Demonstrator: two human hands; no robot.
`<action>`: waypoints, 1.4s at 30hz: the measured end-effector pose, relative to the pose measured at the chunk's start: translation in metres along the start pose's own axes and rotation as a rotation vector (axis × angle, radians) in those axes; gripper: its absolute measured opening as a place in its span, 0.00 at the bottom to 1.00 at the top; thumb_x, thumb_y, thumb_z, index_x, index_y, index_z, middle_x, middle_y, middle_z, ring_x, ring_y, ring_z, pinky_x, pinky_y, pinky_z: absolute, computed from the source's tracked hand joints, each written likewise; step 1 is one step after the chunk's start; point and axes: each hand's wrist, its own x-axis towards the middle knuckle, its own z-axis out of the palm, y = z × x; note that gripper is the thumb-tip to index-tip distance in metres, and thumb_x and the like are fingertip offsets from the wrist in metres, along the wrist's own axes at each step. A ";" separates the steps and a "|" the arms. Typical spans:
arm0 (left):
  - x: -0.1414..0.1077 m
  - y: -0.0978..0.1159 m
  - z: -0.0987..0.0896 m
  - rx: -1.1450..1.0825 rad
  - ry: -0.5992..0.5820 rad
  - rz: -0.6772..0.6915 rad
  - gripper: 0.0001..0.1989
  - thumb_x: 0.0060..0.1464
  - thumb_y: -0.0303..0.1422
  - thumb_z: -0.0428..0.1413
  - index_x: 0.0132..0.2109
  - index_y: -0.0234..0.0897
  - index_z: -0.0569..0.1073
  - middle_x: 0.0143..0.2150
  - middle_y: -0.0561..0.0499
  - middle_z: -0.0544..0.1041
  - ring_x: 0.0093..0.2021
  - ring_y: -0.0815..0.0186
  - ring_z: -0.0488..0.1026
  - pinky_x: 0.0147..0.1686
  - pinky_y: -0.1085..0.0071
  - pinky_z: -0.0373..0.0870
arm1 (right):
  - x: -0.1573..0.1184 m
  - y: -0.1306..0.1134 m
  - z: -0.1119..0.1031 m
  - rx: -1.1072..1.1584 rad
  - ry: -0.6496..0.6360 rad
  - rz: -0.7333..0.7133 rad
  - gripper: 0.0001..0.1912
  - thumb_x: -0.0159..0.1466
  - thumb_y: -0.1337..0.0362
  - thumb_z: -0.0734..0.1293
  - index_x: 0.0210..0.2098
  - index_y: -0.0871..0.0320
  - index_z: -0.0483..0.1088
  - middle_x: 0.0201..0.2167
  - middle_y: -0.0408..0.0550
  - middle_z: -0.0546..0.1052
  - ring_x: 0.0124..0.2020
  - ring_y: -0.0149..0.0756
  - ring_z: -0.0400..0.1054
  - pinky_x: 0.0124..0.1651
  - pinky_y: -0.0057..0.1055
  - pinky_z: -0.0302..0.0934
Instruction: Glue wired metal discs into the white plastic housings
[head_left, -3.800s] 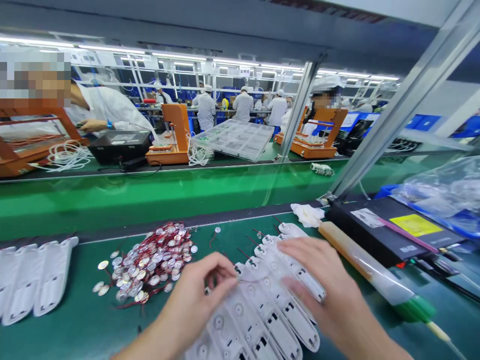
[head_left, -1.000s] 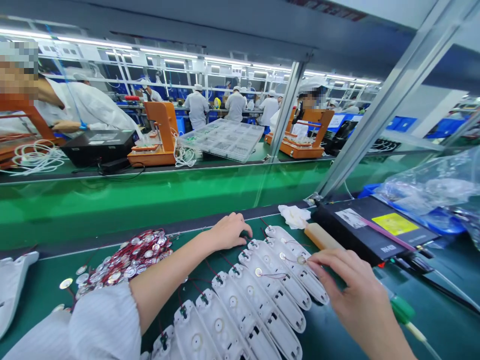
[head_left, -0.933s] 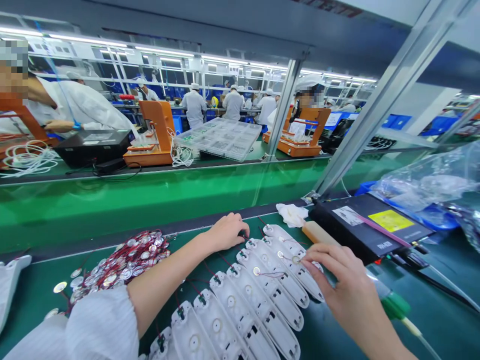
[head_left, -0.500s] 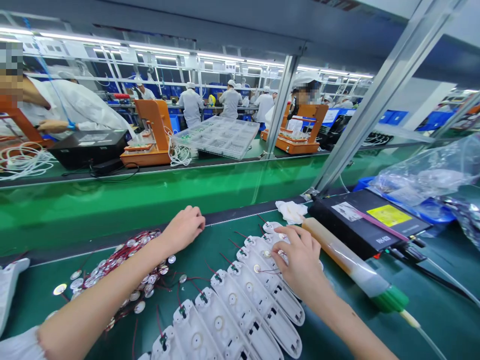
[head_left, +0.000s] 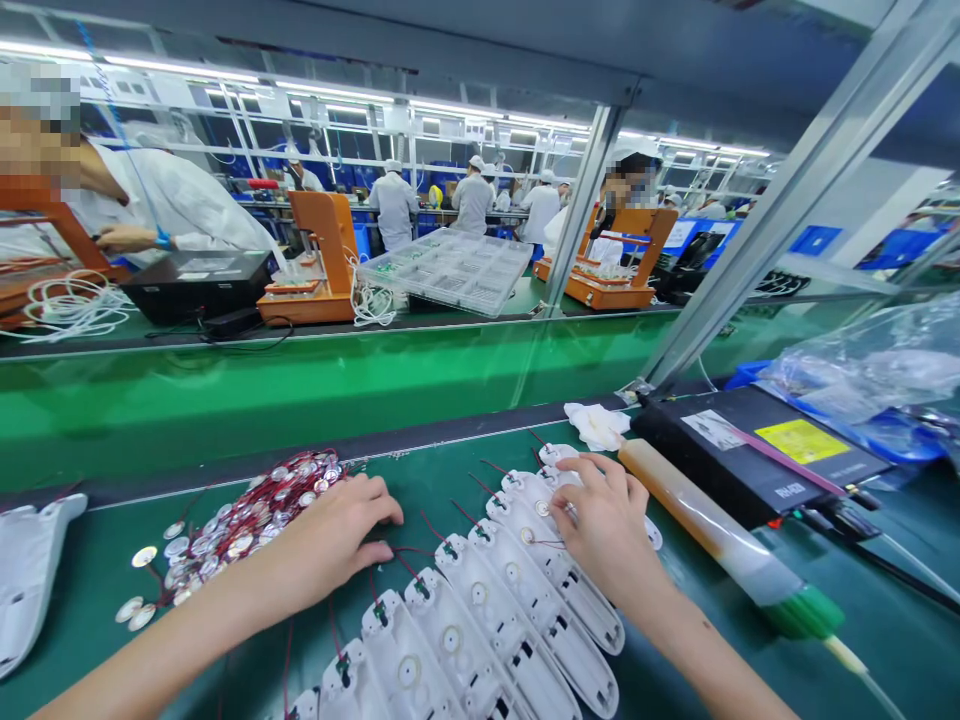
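A fanned row of white plastic housings point(head_left: 495, 620) with small green boards and red wires lies on the green mat. My right hand point(head_left: 609, 530) rests on the far housings, fingers curled down onto one with a metal disc and thin wire. My left hand point(head_left: 334, 535) lies flat on the mat beside a pile of silver discs with red wires point(head_left: 247, 515), fingertips touching a red-wired disc near the row's left side. Whether it grips that piece is unclear.
A long glue tube with a green tip point(head_left: 720, 540) lies right of the housings, beside a black box with a yellow label point(head_left: 757, 455) and a white rag point(head_left: 596, 425). More white housings point(head_left: 30, 570) sit far left. A green conveyor point(head_left: 300, 390) runs behind; people work beyond it.
My left hand pulled back from the far end of the housings to the disc pile, then toward the row's left side. My right hand moved onto the far housings.
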 end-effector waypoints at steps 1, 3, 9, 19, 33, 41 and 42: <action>-0.003 0.002 0.003 -0.002 -0.013 -0.010 0.09 0.52 0.27 0.54 0.40 0.43 0.71 0.40 0.52 0.71 0.41 0.62 0.67 0.41 0.68 0.60 | 0.000 0.000 0.000 -0.004 0.000 0.001 0.13 0.56 0.72 0.62 0.17 0.56 0.69 0.41 0.47 0.73 0.48 0.48 0.58 0.45 0.48 0.51; -0.006 0.004 0.008 -0.009 -0.023 -0.035 0.07 0.53 0.26 0.52 0.38 0.42 0.71 0.38 0.53 0.70 0.39 0.63 0.68 0.40 0.68 0.61 | 0.000 0.000 0.001 -0.008 -0.003 0.004 0.12 0.55 0.73 0.63 0.17 0.56 0.69 0.41 0.47 0.73 0.48 0.48 0.59 0.45 0.49 0.51; -0.008 0.005 0.013 -0.045 0.013 -0.099 0.07 0.54 0.26 0.49 0.35 0.40 0.70 0.35 0.52 0.71 0.37 0.64 0.69 0.37 0.70 0.62 | -0.001 0.000 -0.006 -0.010 -0.017 -0.029 0.09 0.56 0.70 0.65 0.22 0.52 0.72 0.42 0.45 0.73 0.48 0.47 0.58 0.45 0.49 0.51; -0.011 -0.002 -0.006 -0.207 0.346 -0.110 0.12 0.56 0.34 0.43 0.34 0.39 0.71 0.34 0.50 0.73 0.33 0.64 0.69 0.35 0.68 0.64 | 0.004 -0.002 -0.011 -0.010 0.044 -0.140 0.15 0.58 0.73 0.61 0.22 0.51 0.73 0.42 0.45 0.72 0.49 0.49 0.58 0.44 0.51 0.49; -0.035 0.083 -0.007 -1.227 0.104 -0.348 0.05 0.43 0.30 0.54 0.30 0.33 0.68 0.22 0.56 0.68 0.23 0.73 0.64 0.23 0.78 0.61 | -0.032 -0.097 -0.029 0.461 0.208 -0.456 0.10 0.64 0.71 0.56 0.34 0.57 0.67 0.23 0.41 0.69 0.27 0.31 0.58 0.38 0.33 0.51; -0.057 0.078 0.014 -0.622 0.024 -0.185 0.08 0.45 0.20 0.54 0.32 0.36 0.73 0.28 0.55 0.70 0.26 0.73 0.65 0.27 0.78 0.60 | -0.053 -0.084 -0.016 0.259 0.248 -0.405 0.13 0.63 0.58 0.58 0.27 0.55 0.69 0.25 0.46 0.69 0.30 0.34 0.62 0.39 0.35 0.55; -0.056 0.069 0.011 -0.528 0.040 -0.192 0.07 0.47 0.23 0.55 0.35 0.37 0.73 0.31 0.54 0.71 0.28 0.72 0.67 0.29 0.77 0.62 | -0.052 -0.080 -0.017 0.237 0.245 -0.387 0.14 0.63 0.57 0.58 0.27 0.54 0.69 0.26 0.47 0.70 0.32 0.35 0.63 0.40 0.35 0.55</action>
